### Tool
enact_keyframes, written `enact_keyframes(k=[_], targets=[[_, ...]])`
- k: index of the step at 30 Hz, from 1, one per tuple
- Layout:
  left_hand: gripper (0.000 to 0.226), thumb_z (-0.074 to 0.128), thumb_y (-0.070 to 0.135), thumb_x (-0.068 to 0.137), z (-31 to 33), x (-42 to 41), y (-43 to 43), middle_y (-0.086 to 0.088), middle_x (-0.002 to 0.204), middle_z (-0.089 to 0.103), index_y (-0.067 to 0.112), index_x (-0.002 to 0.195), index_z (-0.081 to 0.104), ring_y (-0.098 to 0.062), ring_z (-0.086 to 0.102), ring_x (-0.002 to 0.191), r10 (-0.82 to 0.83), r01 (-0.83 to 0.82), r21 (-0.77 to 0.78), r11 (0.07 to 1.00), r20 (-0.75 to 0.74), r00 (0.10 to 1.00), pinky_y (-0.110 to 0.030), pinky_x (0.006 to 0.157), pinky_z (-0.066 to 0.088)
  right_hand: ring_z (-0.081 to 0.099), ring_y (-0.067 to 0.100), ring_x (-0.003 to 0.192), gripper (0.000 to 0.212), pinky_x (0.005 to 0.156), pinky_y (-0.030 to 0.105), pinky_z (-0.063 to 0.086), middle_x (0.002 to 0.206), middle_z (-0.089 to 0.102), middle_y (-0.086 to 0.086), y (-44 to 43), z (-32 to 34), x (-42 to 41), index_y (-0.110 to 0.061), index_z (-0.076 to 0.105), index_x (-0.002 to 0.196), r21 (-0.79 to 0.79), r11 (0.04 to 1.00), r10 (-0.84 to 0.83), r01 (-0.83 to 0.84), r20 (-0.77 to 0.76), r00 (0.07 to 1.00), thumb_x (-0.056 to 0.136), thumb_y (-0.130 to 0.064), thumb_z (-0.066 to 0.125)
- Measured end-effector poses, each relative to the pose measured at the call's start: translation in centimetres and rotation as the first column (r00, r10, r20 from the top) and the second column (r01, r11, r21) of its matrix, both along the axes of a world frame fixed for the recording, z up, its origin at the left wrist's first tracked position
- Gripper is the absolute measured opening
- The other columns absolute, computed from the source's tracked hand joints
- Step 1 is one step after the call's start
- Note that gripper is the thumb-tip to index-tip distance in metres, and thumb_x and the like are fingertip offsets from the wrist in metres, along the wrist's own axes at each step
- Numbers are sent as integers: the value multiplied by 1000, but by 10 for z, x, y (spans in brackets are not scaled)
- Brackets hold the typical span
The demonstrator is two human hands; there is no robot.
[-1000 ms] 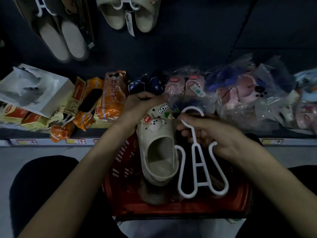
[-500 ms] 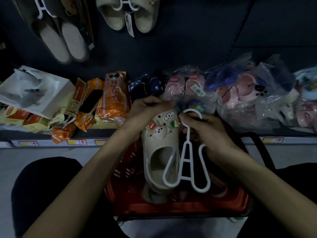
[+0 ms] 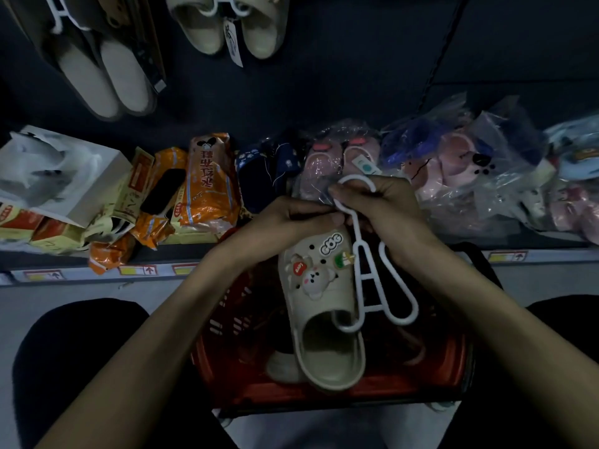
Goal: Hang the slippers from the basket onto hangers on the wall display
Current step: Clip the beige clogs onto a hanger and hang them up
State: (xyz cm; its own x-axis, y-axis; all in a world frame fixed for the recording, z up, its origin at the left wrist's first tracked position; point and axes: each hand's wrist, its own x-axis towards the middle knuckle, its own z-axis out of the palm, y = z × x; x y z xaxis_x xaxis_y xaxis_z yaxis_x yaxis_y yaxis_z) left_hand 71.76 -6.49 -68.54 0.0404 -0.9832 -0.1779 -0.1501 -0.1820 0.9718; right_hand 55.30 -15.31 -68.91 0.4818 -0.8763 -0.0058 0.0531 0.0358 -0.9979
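Seen from above in dim shop light: left hand (image 3: 291, 218) curled round the toe of a cream slipper (image 3: 324, 306), right hand (image 3: 385, 209) pinching the neck of a white plastic hanger (image 3: 358, 280) just under its hook, the two hands close together. Slipper held toe up and heel down over a red basket (image 3: 324, 396), its upper dotted with charms: a small bear, a red heart, a lettered badge. Left loop of the hanger tucked inside the slipper's opening, right loop hanging free just beside it. Pale rounded edge of what looks like another slipper (image 3: 280, 367) showing in the basket below, mostly hidden by the first. Basket sitting between two dark-clad knees, close against the front of a low shelf (image 3: 557, 252). On the shelf beyond the hands, pink and blue slippers sealed in clear bags (image 3: 453, 163); further left, orange packets (image 3: 207, 179) and an open white box (image 3: 64, 176) stuffed with paper. Yellow-and-red labels (image 3: 139, 270) along the shelf edge. Higher on the dark wall, two pairs of pale slippers already up on white hangers: a left pair (image 3: 107, 76) hanging slantwise, and a middle pair (image 3: 233, 27) with a paper tag dangling between the two shoes
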Motion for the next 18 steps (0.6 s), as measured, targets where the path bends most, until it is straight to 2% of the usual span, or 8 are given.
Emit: enact_keyframes(k=[2,5,8,11,14,16,18], targets=[[28,69,16,99,0,4,1,3,116,80,14,127,75,-11,75,110,-81,80,25,996,33,996,-18,90,56,70,19,75,10,72,31,57,82,76,15,1,-4,3,4,77,90,-116,993,30,-35,-41,999,88,-6,77],[28,70,14,98,-2,7,3,3,122,78,14,126,75,-13,72,118,-129,127,35,991,52,990,-28,104,54,70,14,74,7,72,29,56,79,76,8,4,-6,9,-1,78,87,-228,971,64,-77,-65,996,86,-7,79],[25,71,9,97,-5,1,6,-2,116,80,10,121,76,-16,75,112,-66,67,13,998,-48,997,-21,92,57,71,15,72,5,71,28,55,76,76,5,4,-4,10,-5,78,83,-258,961,100,-102,-22,995,86,-8,79],[25,72,6,96,-8,-2,7,-7,112,81,5,120,76,-21,77,107,0,0,-40,999,-4,1000,-22,90,59,72,16,74,4,72,29,57,77,76,7,7,-3,13,-4,78,84,-291,950,114,-112,-9,993,87,-7,79],[23,70,9,98,-10,0,9,-5,112,81,6,120,77,-19,77,106,25,-21,-65,998,62,998,-23,90,59,73,19,90,17,84,33,57,95,77,12,8,-4,9,-3,77,102,-161,976,142,-146,-34,989,95,-17,72],[18,71,12,97,-7,6,12,-1,108,82,13,113,79,-16,77,102,96,-93,-55,994,72,993,-24,89,59,73,16,98,29,87,32,55,102,78,3,0,-6,2,-14,76,110,27,987,160,-159,-52,986,100,-37,62],[11,73,16,95,-1,19,15,2,98,82,21,102,81,-15,78,91,196,-193,-34,981,98,976,-28,84,58,71,11,93,35,83,29,51,95,79,-6,-13,-13,-6,-25,76,105,110,991,98,-80,-169,981,100,-51,53]])
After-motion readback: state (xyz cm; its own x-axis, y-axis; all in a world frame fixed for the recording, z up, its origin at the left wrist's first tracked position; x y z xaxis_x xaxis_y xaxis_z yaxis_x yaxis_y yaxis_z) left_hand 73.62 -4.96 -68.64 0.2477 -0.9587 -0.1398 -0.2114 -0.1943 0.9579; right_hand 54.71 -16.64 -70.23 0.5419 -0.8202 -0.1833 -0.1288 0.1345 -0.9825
